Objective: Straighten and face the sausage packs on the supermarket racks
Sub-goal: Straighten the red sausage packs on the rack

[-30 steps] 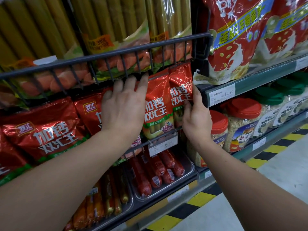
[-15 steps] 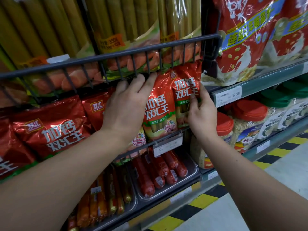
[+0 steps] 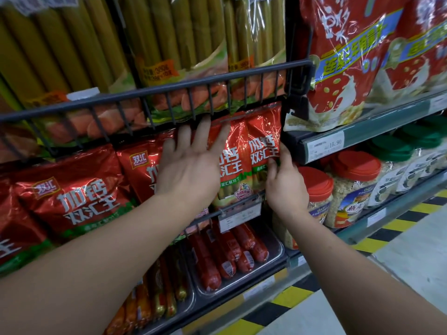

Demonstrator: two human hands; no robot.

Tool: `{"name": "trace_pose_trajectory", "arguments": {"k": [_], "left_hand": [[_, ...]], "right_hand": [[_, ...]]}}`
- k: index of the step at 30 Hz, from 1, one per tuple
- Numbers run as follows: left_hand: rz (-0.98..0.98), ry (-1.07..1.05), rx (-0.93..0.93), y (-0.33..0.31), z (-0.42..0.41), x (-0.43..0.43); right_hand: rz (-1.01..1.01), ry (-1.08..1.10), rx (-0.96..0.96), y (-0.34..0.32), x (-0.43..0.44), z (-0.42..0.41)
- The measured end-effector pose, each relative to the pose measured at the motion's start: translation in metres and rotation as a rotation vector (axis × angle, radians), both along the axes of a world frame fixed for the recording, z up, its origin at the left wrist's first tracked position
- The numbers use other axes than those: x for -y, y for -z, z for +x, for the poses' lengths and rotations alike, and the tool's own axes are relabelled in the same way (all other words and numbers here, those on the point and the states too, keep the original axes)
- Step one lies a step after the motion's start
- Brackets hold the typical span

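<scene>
Red foil sausage packs fill the middle wire rack. My left hand (image 3: 191, 165) lies flat, fingers spread, over one red pack (image 3: 142, 170) and the left side of the upright pack (image 3: 232, 165) beside it. My right hand (image 3: 283, 182) pinches the lower right edge of the rightmost red pack (image 3: 262, 141), which stands upright at the rack's right end, facing out. More red packs (image 3: 79, 197) lie tilted to the left.
Yellow-green sausage packs (image 3: 183, 52) stand behind the upper wire basket rail (image 3: 154, 93). Loose red sausages (image 3: 227, 252) lie in metal trays below. A price tag (image 3: 239, 216) hangs on the rack front. Red bags (image 3: 346, 56) and cereal jars (image 3: 350, 187) fill the right shelves.
My left hand has flattened and spread over the packs. My right hand slid lower along the rightmost pack's edge. The two right packs now stand straighter; the view moved closer.
</scene>
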State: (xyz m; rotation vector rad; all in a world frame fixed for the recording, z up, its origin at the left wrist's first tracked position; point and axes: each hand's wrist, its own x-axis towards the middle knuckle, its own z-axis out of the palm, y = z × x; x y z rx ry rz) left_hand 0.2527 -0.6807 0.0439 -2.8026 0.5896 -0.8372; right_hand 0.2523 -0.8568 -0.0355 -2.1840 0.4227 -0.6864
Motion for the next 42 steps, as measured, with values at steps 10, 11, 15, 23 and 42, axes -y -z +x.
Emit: {"name": "trace_pose_trajectory", "arguments": {"k": [10, 11, 15, 23, 42], "left_hand": [[0.076, 0.116, 0.039, 0.01, -0.036, -0.025], [0.08, 0.121, 0.029, 0.009, -0.041, -0.028], [0.067, 0.189, 0.051, -0.007, -0.056, -0.037], [-0.058, 0.3, 0.321, -0.083, -0.072, -0.05], [0.144, 0.132, 0.215, -0.174, -0.032, -0.06]], "right_hand": [[-0.091, 0.078, 0.018, -0.011, -0.023, -0.035], [-0.113, 0.075, 0.036, -0.016, -0.027, -0.04], [-0.162, 0.048, 0.131, -0.039, -0.04, -0.056], [-0.189, -0.052, 0.607, -0.122, -0.042, -0.062], [-0.511, -0.2, 0.445, -0.211, -0.049, -0.009]]}}
